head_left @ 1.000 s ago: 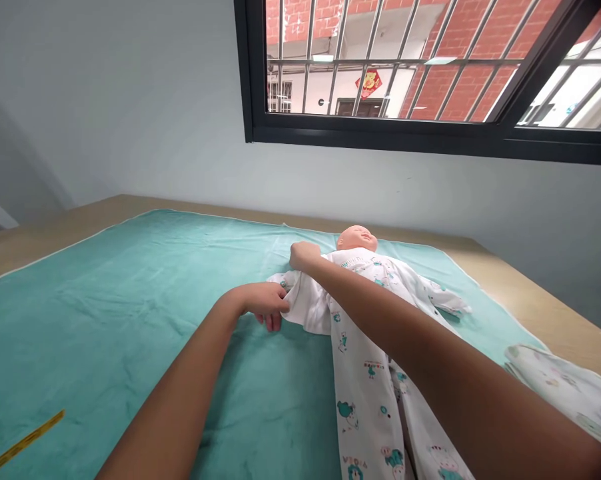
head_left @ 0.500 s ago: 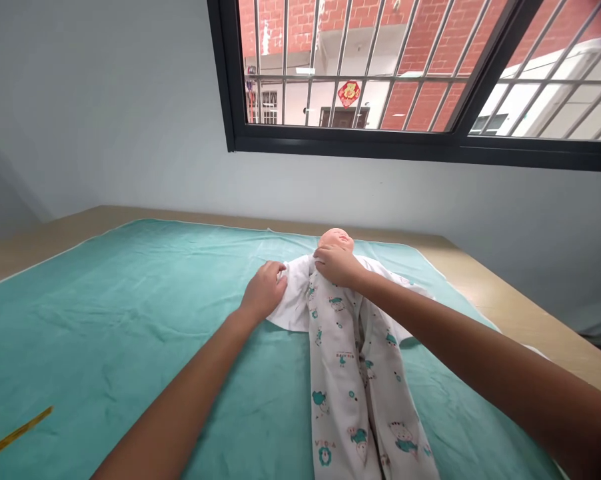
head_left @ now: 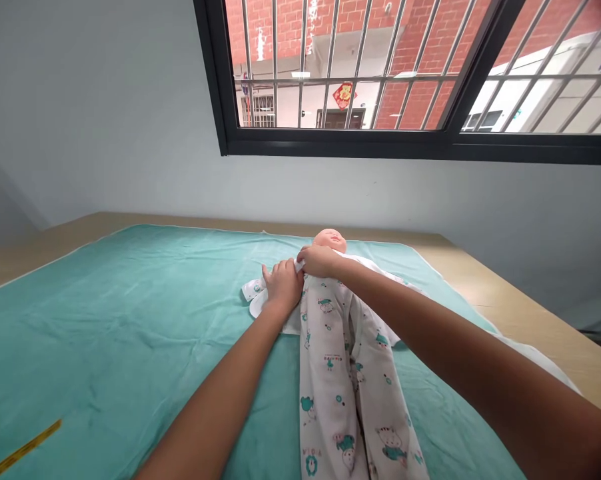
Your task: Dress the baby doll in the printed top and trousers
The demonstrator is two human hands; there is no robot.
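A doll lies on its back on a teal cloth (head_left: 130, 320), its pink head (head_left: 330, 239) toward the wall. White baby clothes printed with small animals are on it, with long trouser legs (head_left: 325, 373) stretching toward me. My right hand (head_left: 320, 261) is closed at the chest below the doll's chin, pinching a bit of white fabric. Against it, my left hand (head_left: 284, 287) grips the shirt near the shoulder, little finger sticking out and thumb hidden. A printed sleeve end (head_left: 253, 289) of the shirt shows left of that hand.
The cloth covers a light wooden table (head_left: 520, 313), whose bare edge shows at the back and right. A yellow strip (head_left: 23, 453) with markings lies at the lower left. Behind stand a grey-white wall (head_left: 105, 133) and a dark-framed window (head_left: 330, 143) with metal bars.
My left hand has moved right and slightly inward, up to my right hand. The shirt's left side is now gathered, and a printed sleeve end has come into sight. My view has shifted slightly.
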